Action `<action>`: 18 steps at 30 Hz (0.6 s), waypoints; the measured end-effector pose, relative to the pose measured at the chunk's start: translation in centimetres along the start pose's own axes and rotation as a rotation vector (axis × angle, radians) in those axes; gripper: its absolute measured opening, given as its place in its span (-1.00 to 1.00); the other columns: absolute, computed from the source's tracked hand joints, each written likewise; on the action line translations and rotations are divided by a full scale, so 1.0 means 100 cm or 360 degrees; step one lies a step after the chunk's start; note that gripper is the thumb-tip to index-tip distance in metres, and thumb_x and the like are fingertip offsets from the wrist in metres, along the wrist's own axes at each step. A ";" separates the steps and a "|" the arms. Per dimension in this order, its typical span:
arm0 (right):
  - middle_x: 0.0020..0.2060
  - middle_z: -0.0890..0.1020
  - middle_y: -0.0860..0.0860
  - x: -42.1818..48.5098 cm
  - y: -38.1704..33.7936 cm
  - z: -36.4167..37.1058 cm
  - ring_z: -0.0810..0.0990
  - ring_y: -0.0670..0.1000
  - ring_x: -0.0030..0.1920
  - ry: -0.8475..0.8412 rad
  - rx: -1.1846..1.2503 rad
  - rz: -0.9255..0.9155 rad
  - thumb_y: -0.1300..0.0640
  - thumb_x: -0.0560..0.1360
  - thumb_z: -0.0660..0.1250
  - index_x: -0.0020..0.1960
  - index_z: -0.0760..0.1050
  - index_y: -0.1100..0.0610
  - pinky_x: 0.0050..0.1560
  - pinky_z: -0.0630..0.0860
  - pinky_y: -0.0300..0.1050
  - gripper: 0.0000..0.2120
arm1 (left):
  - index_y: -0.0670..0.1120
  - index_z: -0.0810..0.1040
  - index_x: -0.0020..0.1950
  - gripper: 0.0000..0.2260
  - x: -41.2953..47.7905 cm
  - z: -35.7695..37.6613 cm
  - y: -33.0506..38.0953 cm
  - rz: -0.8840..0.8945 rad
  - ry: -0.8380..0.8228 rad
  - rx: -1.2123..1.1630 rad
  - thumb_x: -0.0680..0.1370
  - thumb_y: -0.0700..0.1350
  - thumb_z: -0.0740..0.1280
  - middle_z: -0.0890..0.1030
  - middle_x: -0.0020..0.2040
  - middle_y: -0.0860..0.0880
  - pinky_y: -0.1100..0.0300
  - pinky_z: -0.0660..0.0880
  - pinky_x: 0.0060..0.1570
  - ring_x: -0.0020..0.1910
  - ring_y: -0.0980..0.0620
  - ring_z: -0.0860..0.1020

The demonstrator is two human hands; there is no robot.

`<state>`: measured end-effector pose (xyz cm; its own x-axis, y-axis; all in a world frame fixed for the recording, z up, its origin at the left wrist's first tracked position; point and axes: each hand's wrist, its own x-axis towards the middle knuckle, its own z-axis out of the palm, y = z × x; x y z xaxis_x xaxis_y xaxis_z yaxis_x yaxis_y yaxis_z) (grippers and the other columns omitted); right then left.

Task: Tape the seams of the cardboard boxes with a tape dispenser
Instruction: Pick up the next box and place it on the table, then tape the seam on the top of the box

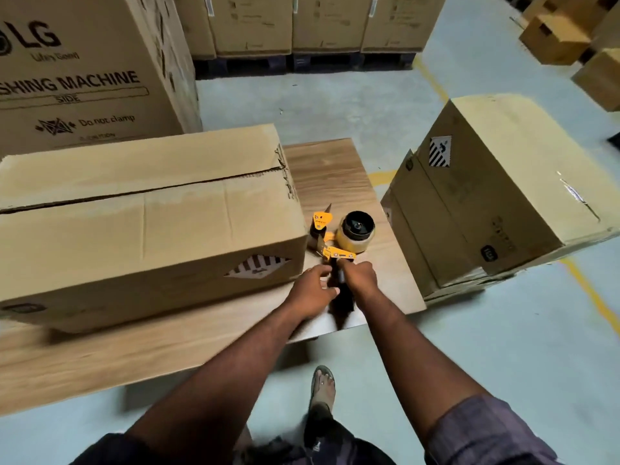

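Note:
A long cardboard box (pixel 144 229) lies on the wooden table (pixel 328 172), its top seam running lengthwise and untaped. Just right of the box's near corner stands a yellow tape dispenser (pixel 339 239) with a roll of clear tape. My right hand (pixel 360 278) grips the dispenser's black handle from the right. My left hand (pixel 313 290) is at the same handle from the left, fingers curled against it. The handle is mostly hidden between the two hands.
A stack of cardboard boxes (pixel 496 196) sits on the floor right of the table. A large washing machine carton (pixel 87 68) stands behind the table at left. More cartons on pallets (pixel 302 25) line the back. My sandalled foot (pixel 322 387) is below the table edge.

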<state>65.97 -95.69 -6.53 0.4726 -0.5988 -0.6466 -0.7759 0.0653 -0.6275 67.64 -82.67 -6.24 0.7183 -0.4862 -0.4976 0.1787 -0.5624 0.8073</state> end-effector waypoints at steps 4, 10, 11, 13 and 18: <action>-0.16 0.71 0.18 0.027 0.002 -0.004 0.69 0.14 -0.21 -0.0462 0.0393 0.0197 -0.07 0.48 0.47 0.00 0.63 0.25 -0.17 0.60 -0.07 -0.63 | -0.09 0.59 0.26 -0.69 0.029 0.035 0.007 -0.0211 0.0194 -0.0036 0.51 -0.22 0.42 0.66 0.17 -0.03 0.20 0.51 0.08 0.09 0.02 0.62; -0.18 0.69 0.16 0.067 0.014 -0.015 0.67 0.12 -0.25 -0.0940 0.0397 0.0396 -0.27 0.44 0.49 -0.02 0.65 0.14 -0.18 0.64 -0.05 -0.55 | -0.02 0.63 0.13 -0.83 0.035 0.037 0.013 -0.0476 0.0199 -0.0387 0.58 -0.19 0.34 0.67 -0.04 -0.06 0.22 0.48 -0.21 -0.19 0.07 0.60; -0.25 0.65 0.14 0.066 0.011 -0.018 0.64 0.11 -0.33 -0.1006 0.0444 0.0452 -0.20 0.49 0.47 -0.07 0.63 0.13 -0.28 0.62 -0.10 -0.63 | -0.05 0.61 0.18 -0.82 0.035 0.033 0.012 -0.0515 0.0134 -0.0463 0.60 -0.20 0.32 0.66 -0.07 -0.07 0.24 0.45 -0.25 -0.23 0.10 0.58; -0.33 0.59 0.12 0.069 0.009 -0.019 0.59 0.09 -0.42 -0.1041 0.0526 0.0517 -0.10 0.52 0.44 -0.12 0.58 0.13 -0.39 0.59 -0.14 -0.71 | -0.08 0.57 0.24 -0.80 0.034 0.027 0.015 -0.0562 0.0066 -0.0585 0.63 -0.21 0.28 0.64 -0.06 -0.07 0.32 0.39 -0.34 -0.26 0.14 0.56; -0.44 0.49 0.05 0.068 0.005 -0.007 0.45 0.04 -0.51 -0.0918 0.0555 0.0344 -0.22 0.30 0.48 -0.16 0.54 0.12 -0.43 0.43 -0.18 -0.58 | -0.09 0.58 0.05 -0.88 0.040 0.026 0.043 -0.0653 0.0320 -0.0775 0.63 -0.19 0.25 0.60 -0.27 -0.03 0.31 0.30 -0.42 -0.44 0.16 0.52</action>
<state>68.51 -100.34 -10.94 0.5438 -0.0310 -0.8386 -0.7439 0.4448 -0.4988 69.53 -88.84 -5.59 0.6303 -0.1362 -0.7643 0.7137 -0.2858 0.6395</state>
